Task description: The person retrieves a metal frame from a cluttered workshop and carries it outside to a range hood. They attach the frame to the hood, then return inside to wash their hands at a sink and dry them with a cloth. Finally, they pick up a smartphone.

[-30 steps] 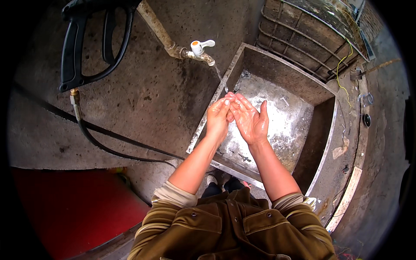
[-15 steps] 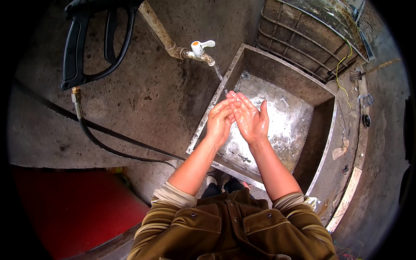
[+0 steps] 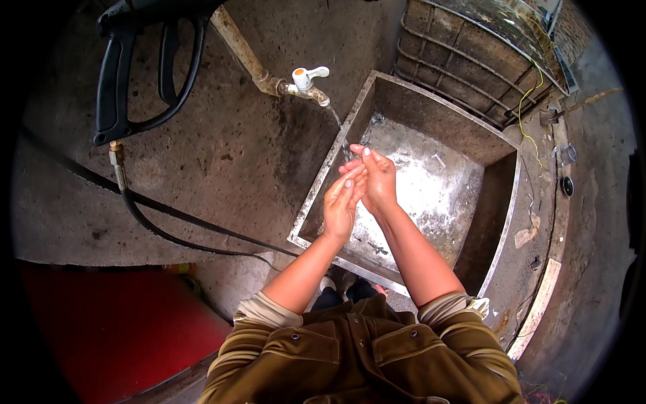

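Observation:
My two wet hands are together over a grey, square-sided basin (image 3: 441, 176), under a running tap. My left hand (image 3: 342, 205) holds nothing; its fingers stretch up and lie against the right palm. Turned on its side, my right hand (image 3: 379, 182) touches those fingers, with its own fingertips reaching left past them. Part of each hand is hidden by the other. Just above, a rusty tap (image 3: 313, 94) with a white lever handle (image 3: 308, 75) lets out a thin stream of water (image 3: 336, 116), which falls just beyond the fingertips.
At upper left hangs a black spray gun (image 3: 114, 87) with a black hose (image 3: 151, 222) below it. A red panel (image 3: 121, 330) fills the lower left. Behind the basin stands a barred metal cage (image 3: 464, 60). A yellow cord (image 3: 528, 108) and a wooden strip (image 3: 536, 310) lie at right.
My right hand has turned from palm up, fingers spread, onto its side against the left fingers. My left hand has moved slightly down. Water still runs.

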`<state>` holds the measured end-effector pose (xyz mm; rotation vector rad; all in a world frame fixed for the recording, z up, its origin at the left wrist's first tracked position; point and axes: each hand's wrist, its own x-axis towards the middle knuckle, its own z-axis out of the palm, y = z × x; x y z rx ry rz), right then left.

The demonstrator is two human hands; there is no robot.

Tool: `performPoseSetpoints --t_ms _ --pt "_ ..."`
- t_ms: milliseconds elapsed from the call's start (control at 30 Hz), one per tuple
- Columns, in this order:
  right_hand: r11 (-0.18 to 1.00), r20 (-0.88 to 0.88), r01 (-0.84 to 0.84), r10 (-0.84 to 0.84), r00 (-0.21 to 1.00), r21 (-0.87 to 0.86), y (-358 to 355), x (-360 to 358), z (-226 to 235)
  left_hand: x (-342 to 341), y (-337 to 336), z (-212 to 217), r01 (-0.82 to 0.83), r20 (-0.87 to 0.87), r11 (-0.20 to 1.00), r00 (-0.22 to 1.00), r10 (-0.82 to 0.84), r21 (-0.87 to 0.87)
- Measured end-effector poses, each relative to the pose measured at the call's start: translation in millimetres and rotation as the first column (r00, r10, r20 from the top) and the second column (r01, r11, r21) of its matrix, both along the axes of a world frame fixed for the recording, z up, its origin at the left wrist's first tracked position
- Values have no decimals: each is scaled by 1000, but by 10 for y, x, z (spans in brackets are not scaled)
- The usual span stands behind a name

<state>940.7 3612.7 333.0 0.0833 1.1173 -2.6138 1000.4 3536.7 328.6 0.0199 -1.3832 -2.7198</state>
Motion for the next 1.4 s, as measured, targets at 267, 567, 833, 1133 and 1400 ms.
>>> performPoseSetpoints --t_ms 267,567,833,1133,1400 --pt "1000 -216 -9 7 976 -9 -93 66 -62 -42 -57 69 17 49 956 998 -33 292" --pt "950 -13 -209 211 977 -230 -88 81 -110 -119 -54 88 46 64 861 994 -90 507" --pt "917 157 -198 265 952 -347 -330 100 -401 -539 -63 -154 -83 -218 935 976 6 -345" --pt "992 178 20 2 984 -124 -265 -87 -219 -729 -209 34 125 108 536 992 -62 -835" --pt "947 -391 -306 247 887 -96 -447 -375 169 -673 -98 -262 417 -174 470 862 -476 778"
